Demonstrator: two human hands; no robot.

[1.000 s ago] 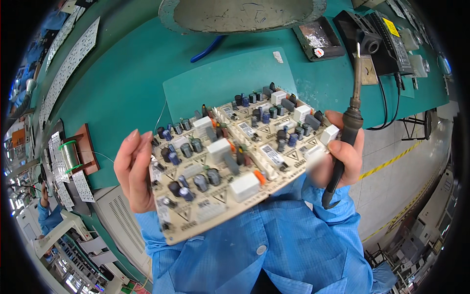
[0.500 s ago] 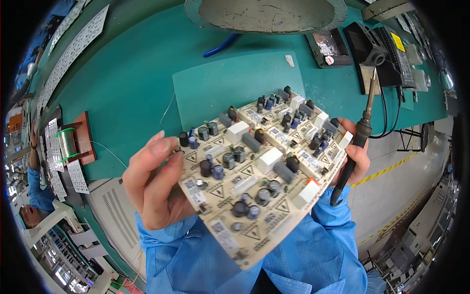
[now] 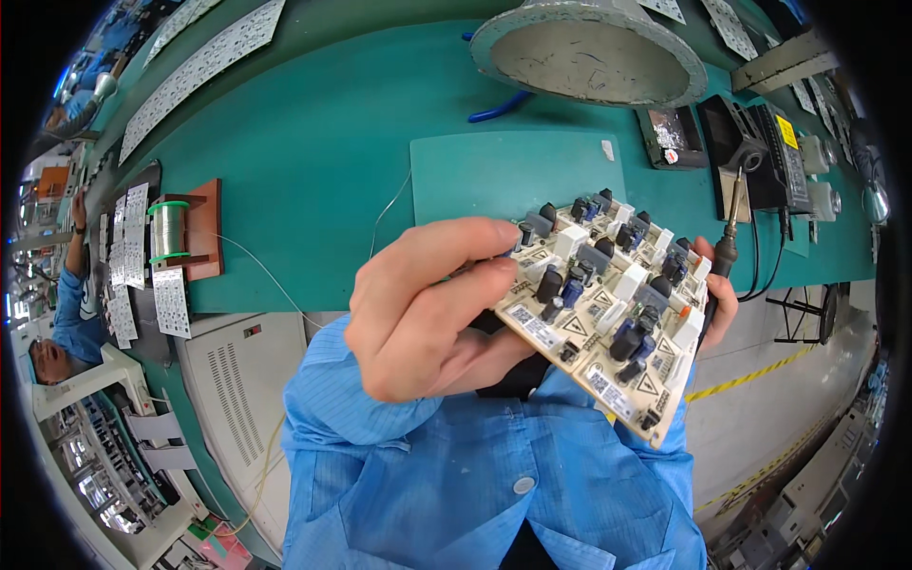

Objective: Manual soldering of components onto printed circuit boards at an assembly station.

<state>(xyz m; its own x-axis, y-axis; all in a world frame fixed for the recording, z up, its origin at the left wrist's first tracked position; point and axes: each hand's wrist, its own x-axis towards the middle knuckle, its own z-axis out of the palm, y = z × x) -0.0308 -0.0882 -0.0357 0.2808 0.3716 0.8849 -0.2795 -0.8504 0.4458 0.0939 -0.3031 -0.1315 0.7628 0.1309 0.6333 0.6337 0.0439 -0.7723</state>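
A cream circuit board (image 3: 577, 328), tilted, is held up above the bench's front edge. It carries dark capacitors, white blocks and printed labels. My left hand (image 3: 427, 309) is closed at its left corner, fingertips at the upper edge beside the components; what lies between the tips is hidden. At the far right edge, my right hand (image 3: 723, 302) grips both the board and a soldering iron (image 3: 725, 255). The iron's tip points up and away, and its handle runs down behind the board. Part of the right hand is hidden by the board.
A green mat (image 3: 475, 176) lies on the green bench (image 3: 313, 123). At left stands a solder wire spool (image 3: 170, 231), its wire trailing right. A fume hood (image 3: 589, 47) overhangs the back, near an iron stand (image 3: 736, 142) and a small dark tray (image 3: 671, 138). Another person (image 3: 71, 313) sits far left.
The board has turned and tilted to the right, appearing narrower. My left hand has moved right along with it, and the view has shifted left. Both hands keep their hold.
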